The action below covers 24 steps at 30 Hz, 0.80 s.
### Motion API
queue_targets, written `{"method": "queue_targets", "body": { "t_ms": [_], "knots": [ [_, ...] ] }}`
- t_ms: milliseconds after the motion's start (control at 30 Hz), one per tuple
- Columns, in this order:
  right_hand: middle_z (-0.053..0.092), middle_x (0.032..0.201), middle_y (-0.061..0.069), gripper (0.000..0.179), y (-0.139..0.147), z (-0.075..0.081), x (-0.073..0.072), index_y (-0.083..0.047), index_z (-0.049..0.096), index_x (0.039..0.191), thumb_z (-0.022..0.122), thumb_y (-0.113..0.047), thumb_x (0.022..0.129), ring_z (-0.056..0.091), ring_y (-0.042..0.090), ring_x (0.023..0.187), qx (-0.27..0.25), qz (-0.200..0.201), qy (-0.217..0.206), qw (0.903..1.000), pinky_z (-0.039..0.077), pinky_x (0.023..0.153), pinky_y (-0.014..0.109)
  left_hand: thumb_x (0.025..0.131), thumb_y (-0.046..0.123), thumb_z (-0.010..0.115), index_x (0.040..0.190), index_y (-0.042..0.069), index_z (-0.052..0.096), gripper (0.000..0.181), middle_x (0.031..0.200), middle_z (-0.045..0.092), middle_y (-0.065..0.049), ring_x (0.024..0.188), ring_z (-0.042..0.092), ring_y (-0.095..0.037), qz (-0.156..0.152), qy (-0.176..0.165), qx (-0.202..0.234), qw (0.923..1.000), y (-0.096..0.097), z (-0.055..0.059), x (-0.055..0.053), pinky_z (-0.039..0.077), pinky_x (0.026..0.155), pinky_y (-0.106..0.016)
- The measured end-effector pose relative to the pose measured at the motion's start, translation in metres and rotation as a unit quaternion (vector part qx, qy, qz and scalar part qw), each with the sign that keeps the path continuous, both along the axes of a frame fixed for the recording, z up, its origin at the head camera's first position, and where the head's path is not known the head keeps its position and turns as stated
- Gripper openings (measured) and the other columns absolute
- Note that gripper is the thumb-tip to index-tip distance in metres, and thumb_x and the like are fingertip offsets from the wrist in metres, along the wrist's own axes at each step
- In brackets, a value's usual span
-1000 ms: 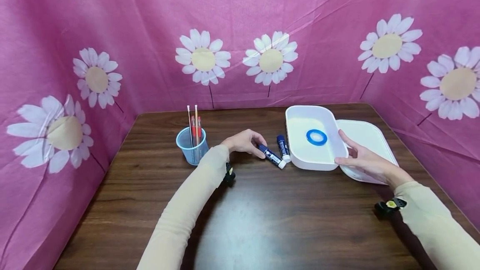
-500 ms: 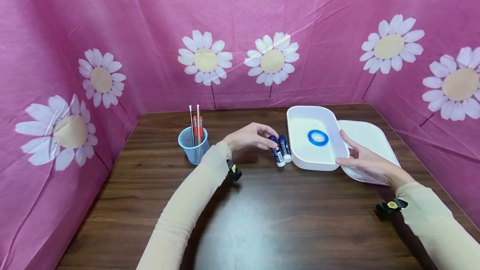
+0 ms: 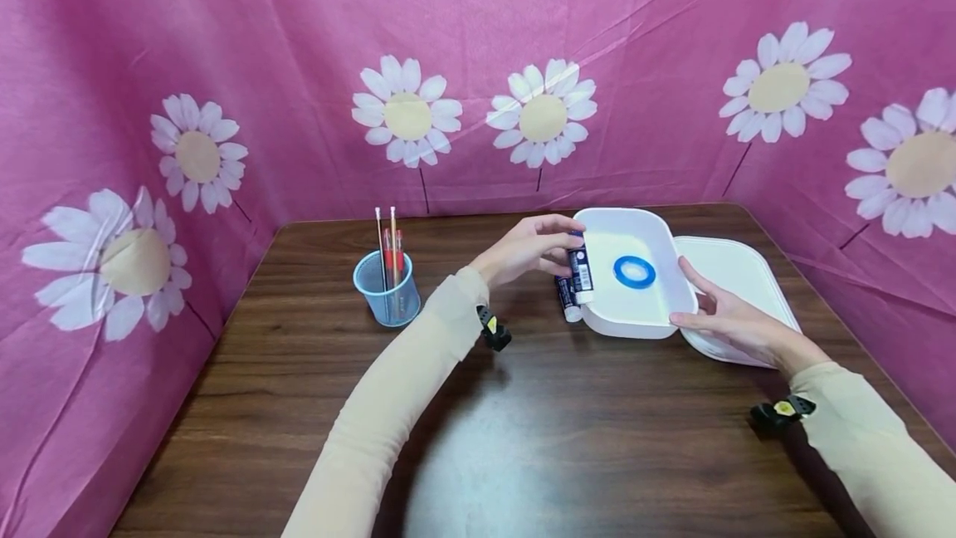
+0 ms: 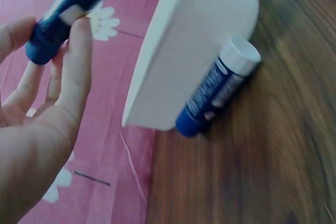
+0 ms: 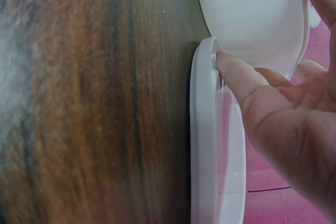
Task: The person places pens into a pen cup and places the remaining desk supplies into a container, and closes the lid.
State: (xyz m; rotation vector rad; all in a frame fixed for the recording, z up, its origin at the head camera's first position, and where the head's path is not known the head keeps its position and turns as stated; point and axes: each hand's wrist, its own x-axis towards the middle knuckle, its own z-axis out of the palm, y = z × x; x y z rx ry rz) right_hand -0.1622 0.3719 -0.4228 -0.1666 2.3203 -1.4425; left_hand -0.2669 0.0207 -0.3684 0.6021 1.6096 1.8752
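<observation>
My left hand (image 3: 526, 249) pinches a dark blue glue stick with a white end (image 3: 580, 268) between thumb and fingers, raised at the left rim of the white plastic box (image 3: 631, 329). In the left wrist view, a second glue stick (image 4: 215, 90) lies on the table against the box's outer wall. Inside the box lies a blue ring-shaped roll, like tape (image 3: 621, 272). My right hand (image 3: 720, 314) rests its extended thumb and fingers on the box's right side near the front corner. Part of that hand overlaps the white lid (image 3: 747, 281).
A light blue mesh cup (image 3: 373, 305) with pencils and red pens (image 3: 398, 249) stands at the left on the brown wooden table (image 3: 478, 438). The lid lies flat just right of the box. A pink flowered curtain (image 3: 470, 15) hangs behind the table.
My left hand has lifted the glue stick off the table and carried it right and away to the box's left rim. The right hand has stayed on the box.
</observation>
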Motion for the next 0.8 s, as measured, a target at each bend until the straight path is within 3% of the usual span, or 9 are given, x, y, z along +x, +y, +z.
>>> {"method": "queue_targets", "body": {
  "t_ms": [133,300,500,800],
  "knots": [
    [-0.009,0.165,0.028,0.102,0.001,0.001,0.0,-0.045,-0.014,0.157,0.067,-0.022,0.1,0.007,0.048,0.146,0.003,0.002,0.002,1.0,0.01,0.113,0.071,0.098,0.015,0.071,0.126,0.006,0.066,0.031,0.114,0.069,-0.013,0.095,0.071,-0.029,0.008,-0.001,-0.015,0.9998,0.015,0.012,-0.003,0.061,0.083,-0.043],
    [-0.016,0.165,0.023,0.102,0.001,0.001,-0.001,-0.043,-0.014,0.157,0.068,-0.022,0.099,0.001,0.052,0.147,0.004,0.001,0.005,1.0,0.007,0.113,0.074,0.098,0.014,0.07,0.128,0.004,0.065,0.032,0.113,0.07,-0.013,0.104,0.069,-0.033,-0.01,-0.005,-0.046,0.9989,0.032,0.028,-0.007,0.061,0.083,-0.043],
    [-0.018,0.165,0.023,0.103,0.001,0.0,0.0,-0.043,-0.014,0.157,0.068,-0.023,0.099,-0.004,0.057,0.146,0.001,-0.003,-0.002,1.0,0.001,0.112,0.076,0.098,0.013,0.069,0.13,0.005,0.066,0.033,0.11,0.071,-0.009,0.101,0.07,-0.026,-0.017,-0.002,-0.108,0.9941,0.051,0.043,-0.011,0.061,0.084,-0.041],
    [-0.015,0.165,0.023,0.102,0.002,0.0,-0.002,-0.044,-0.013,0.157,0.068,-0.023,0.099,0.001,0.057,0.146,0.009,-0.001,0.003,1.0,0.003,0.112,0.076,0.101,0.007,0.06,0.134,0.008,0.065,0.033,0.116,0.067,-0.008,0.107,0.066,-0.027,0.008,-0.008,-0.203,0.9791,0.069,0.051,-0.022,0.06,0.088,-0.043]
  ]
}}
